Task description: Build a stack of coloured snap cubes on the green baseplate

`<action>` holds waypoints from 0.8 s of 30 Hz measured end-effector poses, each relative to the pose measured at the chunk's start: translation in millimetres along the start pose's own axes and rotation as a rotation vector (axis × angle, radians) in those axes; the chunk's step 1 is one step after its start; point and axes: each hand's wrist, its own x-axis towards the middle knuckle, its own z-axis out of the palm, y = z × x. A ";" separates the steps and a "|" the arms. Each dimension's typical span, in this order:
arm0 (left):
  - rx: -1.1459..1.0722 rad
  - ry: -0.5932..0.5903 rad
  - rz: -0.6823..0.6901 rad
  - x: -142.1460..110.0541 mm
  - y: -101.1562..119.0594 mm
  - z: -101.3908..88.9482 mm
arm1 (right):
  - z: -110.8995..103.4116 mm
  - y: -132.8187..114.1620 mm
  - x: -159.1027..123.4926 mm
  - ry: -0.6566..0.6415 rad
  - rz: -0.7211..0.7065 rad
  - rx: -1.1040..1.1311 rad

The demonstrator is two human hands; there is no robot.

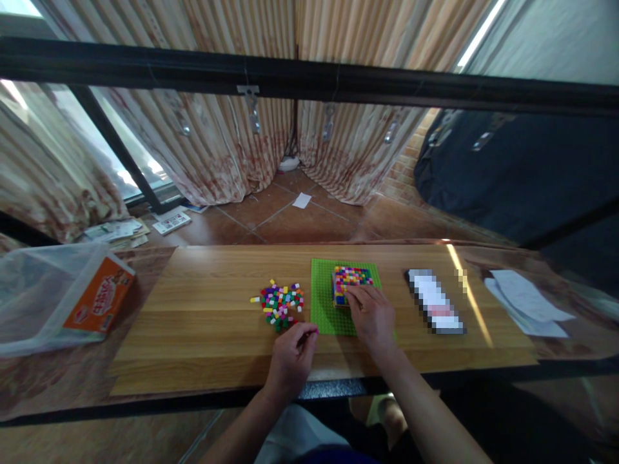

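A green baseplate [323, 303] lies on the wooden table [203, 309]. On its far right part stands a block built of many small coloured bricks [352, 278]. My right hand [371, 316] rests against the near side of that block, fingers together and pressing on it. A loose pile of small coloured bricks [280, 304] lies left of the plate. Just in front of the pile, my left hand [291, 358] is curled, pinching a small pink brick [314, 330] at its fingertips near the plate's near left corner.
A clear plastic bag with an orange box [99, 298] sits at the table's left end. A blurred flat object [435, 301] and white papers [525, 301] lie to the right. A black bar crosses overhead; curtains hang beyond the table.
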 end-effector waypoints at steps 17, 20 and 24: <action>0.030 0.000 0.022 -0.4 -1.0 -0.3 | -2.6 -5.4 1.6 -0.025 0.009 0.044; 0.026 0.002 0.021 -0.2 -1.1 -0.1 | -0.7 -8.1 0.4 -0.023 0.011 0.055; 0.017 0.006 0.024 0.0 -0.6 -0.1 | 3.1 -9.4 -2.3 0.033 0.027 0.094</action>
